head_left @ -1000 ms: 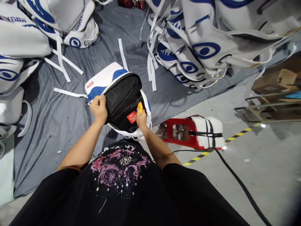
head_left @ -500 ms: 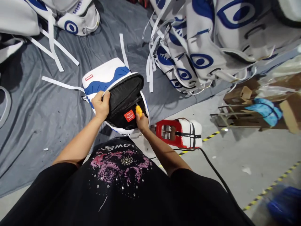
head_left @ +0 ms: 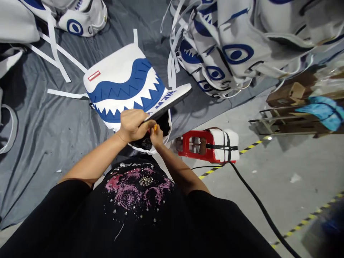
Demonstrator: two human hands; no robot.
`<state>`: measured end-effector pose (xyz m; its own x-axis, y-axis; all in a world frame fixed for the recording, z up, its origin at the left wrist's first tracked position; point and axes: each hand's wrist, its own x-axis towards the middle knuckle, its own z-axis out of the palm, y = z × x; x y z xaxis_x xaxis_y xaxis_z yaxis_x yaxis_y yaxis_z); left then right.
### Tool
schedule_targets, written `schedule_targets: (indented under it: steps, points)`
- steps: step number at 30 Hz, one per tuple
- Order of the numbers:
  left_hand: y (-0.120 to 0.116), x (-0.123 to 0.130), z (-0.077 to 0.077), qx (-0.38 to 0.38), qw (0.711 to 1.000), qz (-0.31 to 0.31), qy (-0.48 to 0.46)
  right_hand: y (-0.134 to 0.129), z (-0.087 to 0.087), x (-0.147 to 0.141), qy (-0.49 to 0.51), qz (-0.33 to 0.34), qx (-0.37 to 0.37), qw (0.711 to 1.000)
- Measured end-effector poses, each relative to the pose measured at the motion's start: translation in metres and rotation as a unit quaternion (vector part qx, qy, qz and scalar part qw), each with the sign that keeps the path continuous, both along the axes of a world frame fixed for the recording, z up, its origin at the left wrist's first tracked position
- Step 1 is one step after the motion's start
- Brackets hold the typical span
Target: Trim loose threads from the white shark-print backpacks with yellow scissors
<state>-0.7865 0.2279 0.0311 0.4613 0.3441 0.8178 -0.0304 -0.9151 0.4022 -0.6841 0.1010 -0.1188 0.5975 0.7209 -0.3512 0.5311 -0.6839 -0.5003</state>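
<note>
A white and blue backpack (head_left: 118, 86) with a zigzag tooth pattern lies on the grey cloth in front of me. My left hand (head_left: 134, 124) is closed around the edge of its front panel, holding that panel up. Under the raised panel the black lining (head_left: 145, 142) shows in part. At the opening, my right hand (head_left: 156, 136) is closed on a small tool with an orange-yellow handle (head_left: 155, 127). Most of this tool is hidden by my fingers and the panel, so its kind cannot be made out.
Several similar white and blue bags (head_left: 223, 57) are stacked at the upper right, and more bags (head_left: 77, 23) lie at the upper left. A red stool (head_left: 197, 145) with a strapped white pad stands on the floor to the right. Beyond it are a metal cart (head_left: 268, 123) and cardboard boxes (head_left: 292, 91).
My left hand has moved right and folded the front panel over, so its printed outside faces up and most of the lining is covered. My right hand stays at the opening with the tool.
</note>
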Motion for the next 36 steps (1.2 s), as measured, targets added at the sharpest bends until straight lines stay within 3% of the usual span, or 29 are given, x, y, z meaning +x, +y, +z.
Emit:
schedule_targets:
  steps: [5,7,9,12,14,18,20,22,25,31,36]
  points:
    - [0.044,-0.015,-0.035,-0.097,0.987,0.12,0.042,0.016,0.021,0.001,-0.032,0.034,-0.089,0.995]
    - [0.049,-0.021,-0.047,-0.142,0.976,0.158,0.045,0.018,0.038,0.002,-0.066,0.063,-0.111,0.99]
    - [0.047,-0.025,-0.055,-0.162,0.973,0.154,0.053,0.018,0.06,0.006,-0.116,0.102,-0.143,0.978]
    - [0.038,-0.025,-0.061,-0.184,0.973,0.128,0.061,0.017,0.104,0.029,-0.155,0.157,-0.177,0.959]
    - [0.035,-0.025,-0.062,-0.21,0.967,0.129,0.062,0.016,0.142,0.056,-0.13,0.181,-0.202,0.954]
    - [0.035,-0.026,-0.063,-0.261,0.953,0.142,0.055,0.0,0.218,0.117,-0.049,0.159,-0.256,0.952]
    - [0.036,-0.027,-0.064,-0.276,0.949,0.142,0.055,-0.015,0.241,0.137,-0.018,0.149,-0.288,0.946]
    - [0.037,-0.027,-0.066,-0.282,0.947,0.14,0.06,-0.029,0.248,0.146,0.011,0.124,-0.343,0.931]
    - [0.038,-0.026,-0.067,-0.286,0.946,0.139,0.066,-0.04,0.241,0.15,0.014,0.071,-0.395,0.916]
    - [0.041,-0.027,-0.068,-0.265,0.951,0.155,0.048,-0.033,0.242,0.147,0.035,0.082,-0.36,0.929]
    - [0.051,-0.024,-0.068,-0.266,0.952,0.146,0.041,-0.005,0.242,0.12,0.08,0.123,-0.327,0.934]
